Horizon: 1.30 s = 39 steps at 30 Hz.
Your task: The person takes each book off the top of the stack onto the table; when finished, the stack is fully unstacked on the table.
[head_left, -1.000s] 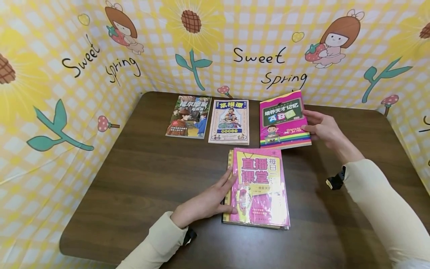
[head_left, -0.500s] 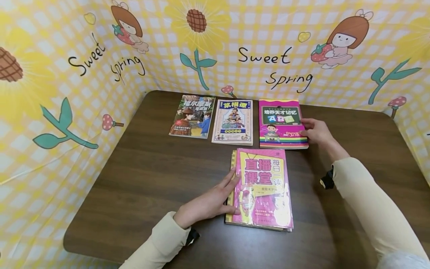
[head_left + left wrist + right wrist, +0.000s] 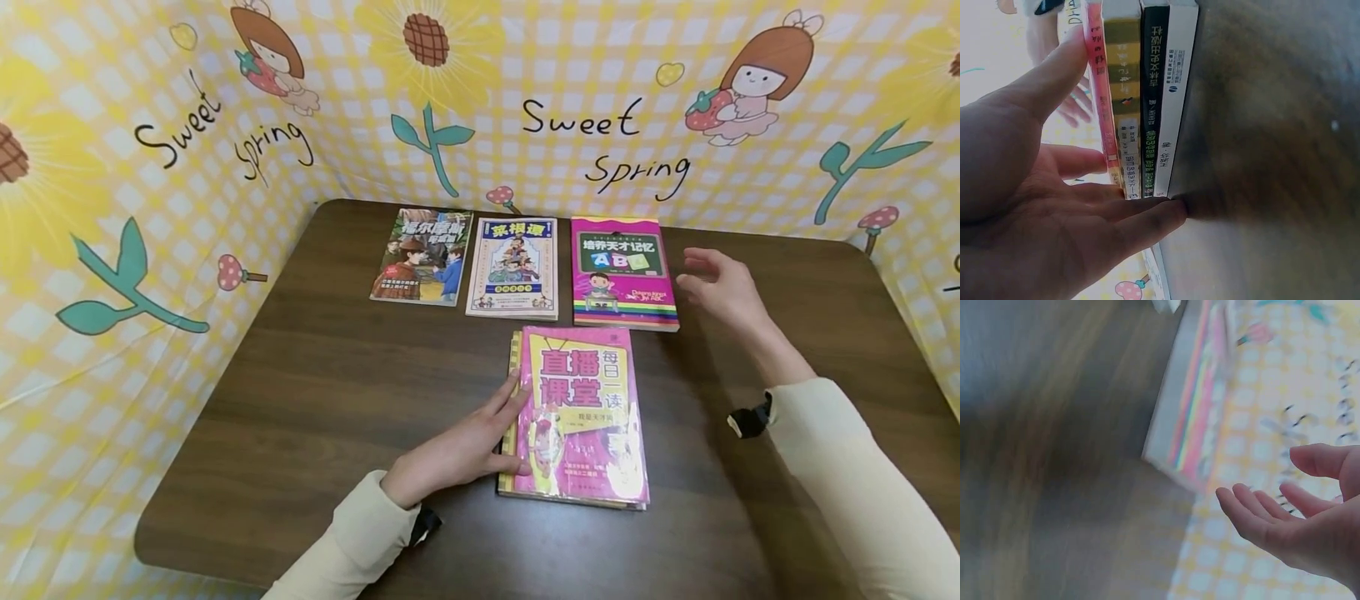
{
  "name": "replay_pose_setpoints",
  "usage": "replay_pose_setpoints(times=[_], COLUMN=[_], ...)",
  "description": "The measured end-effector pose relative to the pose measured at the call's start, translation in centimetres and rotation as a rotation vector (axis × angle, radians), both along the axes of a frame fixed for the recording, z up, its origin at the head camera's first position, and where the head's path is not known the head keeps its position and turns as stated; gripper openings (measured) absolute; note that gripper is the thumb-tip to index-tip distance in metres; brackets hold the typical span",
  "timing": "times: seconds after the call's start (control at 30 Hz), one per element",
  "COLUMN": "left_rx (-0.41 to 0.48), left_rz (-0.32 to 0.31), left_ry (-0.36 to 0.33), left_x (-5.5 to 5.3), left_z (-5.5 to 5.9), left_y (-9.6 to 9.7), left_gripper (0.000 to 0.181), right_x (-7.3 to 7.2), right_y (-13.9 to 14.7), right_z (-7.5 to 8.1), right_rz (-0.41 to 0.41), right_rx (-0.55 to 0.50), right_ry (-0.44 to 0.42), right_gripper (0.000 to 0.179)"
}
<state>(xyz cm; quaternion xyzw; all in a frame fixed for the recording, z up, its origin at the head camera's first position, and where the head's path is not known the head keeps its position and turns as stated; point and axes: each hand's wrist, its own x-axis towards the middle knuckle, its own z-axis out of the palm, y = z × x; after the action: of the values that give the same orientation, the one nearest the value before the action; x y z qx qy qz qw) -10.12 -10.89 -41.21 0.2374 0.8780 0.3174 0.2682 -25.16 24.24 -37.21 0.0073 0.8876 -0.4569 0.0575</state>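
Observation:
On the dark wooden table lies a stack of several books, with a pink and yellow book (image 3: 581,417) on top. My left hand (image 3: 468,442) rests along the stack's left side, its fingers extended. In the left wrist view the thumb reaches the top pink book, and the fingertips lie by the spines (image 3: 1129,106). Just right of the pink ABC book (image 3: 624,275) is my right hand (image 3: 720,287), holding nothing and apart from the book. The right wrist view shows that hand's fingers (image 3: 1260,512) loosely spread, with the ABC book's edge blurred.
A book with blue title lettering (image 3: 512,267) lies left of the ABC book. Farther left is a comic-style book (image 3: 422,257). Behind the wooden table (image 3: 315,392) hangs a yellow checked cloth (image 3: 480,83) reading "Sweet Spring".
The pink ABC book, tilted in the right hand a second ago, now lies straight in the row. My right hand has let go and drawn away to the right. My left hand stays put.

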Motion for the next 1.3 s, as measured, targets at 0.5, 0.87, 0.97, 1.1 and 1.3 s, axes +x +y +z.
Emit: replay_pose_setpoints(times=[0.5,0.87,0.97,1.1,1.3], left_rx=[-0.024,-0.024,-0.021,-0.031,-0.031], left_rz=[-0.022,-0.032,-0.030,-0.023,-0.034], left_ry=[0.025,0.029,0.030,0.024,0.036], left_x=[-0.1,-0.1,-0.1,-0.1,-0.1], left_z=[0.3,0.2,0.2,0.2,0.1], left_y=[-0.1,0.0,0.0,-0.1,0.1], left_gripper=[0.093,0.091,0.092,0.093,0.091], right_x=[11.6,16.4,17.1,17.2,16.9], right_y=[-5.3,-6.8,-6.9,-6.6,-6.1], right_z=[-2.2,-4.1,-4.3,-4.9,-5.9], right_rz=[0.048,0.093,0.083,0.082,0.092], right_rx=[-0.157,-0.090,-0.094,-0.075,-0.069], right_ry=[0.115,-0.127,-0.143,-0.112,-0.088], right_gripper=[0.072,0.086,0.087,0.082,0.076])
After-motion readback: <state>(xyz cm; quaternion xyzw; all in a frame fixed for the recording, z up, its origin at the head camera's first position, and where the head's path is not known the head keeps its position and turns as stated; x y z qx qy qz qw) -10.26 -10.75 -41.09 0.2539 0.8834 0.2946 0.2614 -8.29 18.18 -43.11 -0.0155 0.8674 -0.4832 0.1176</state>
